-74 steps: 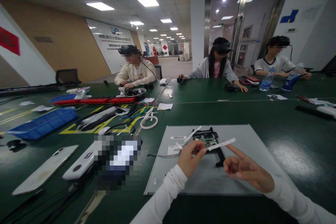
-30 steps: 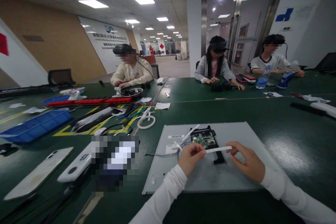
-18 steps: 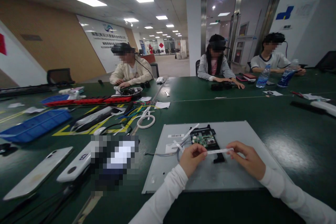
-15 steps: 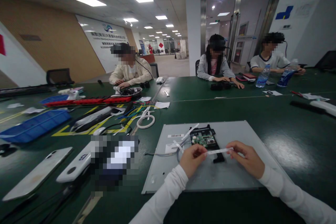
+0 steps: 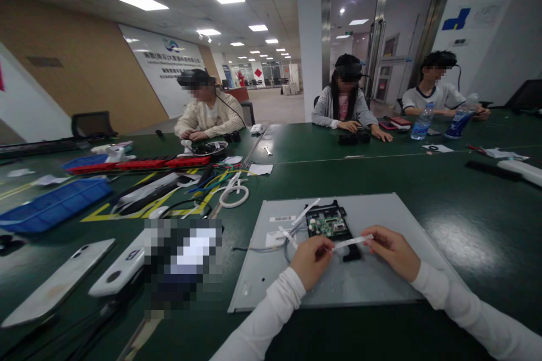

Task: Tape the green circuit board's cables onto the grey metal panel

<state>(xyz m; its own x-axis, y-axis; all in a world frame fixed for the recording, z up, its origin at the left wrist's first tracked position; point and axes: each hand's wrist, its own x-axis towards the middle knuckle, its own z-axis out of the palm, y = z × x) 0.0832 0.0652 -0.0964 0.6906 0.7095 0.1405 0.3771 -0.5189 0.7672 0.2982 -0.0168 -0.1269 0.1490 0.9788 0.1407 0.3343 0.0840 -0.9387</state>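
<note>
A narrow white strip, tape-like (image 5: 351,242), stretches between my two hands above a grey metal panel (image 5: 381,211). My left hand (image 5: 312,259) pinches its left end, and my right hand (image 5: 393,251) pinches the right end, which sits a little higher. Just behind the strip, a black bracket (image 5: 352,252) with a green circuit board (image 5: 332,224) lies on the panel. Grey cables (image 5: 262,249) run from the board's left side, with other white strips (image 5: 305,212) stuck over or near them. My fingers partly cover the bracket's lower edge.
To the left lie a phone (image 5: 59,279), a white device (image 5: 122,262), a blurred-out screen (image 5: 190,254) and a blue tray (image 5: 55,203). A coiled white cable (image 5: 234,196) rests behind the panel. Three people sit across the table, near bottles (image 5: 422,122).
My right hand has shifted slightly left and up, so the strip now tilts upward to the right. My left hand stays nearly in place. The view has moved a little.
</note>
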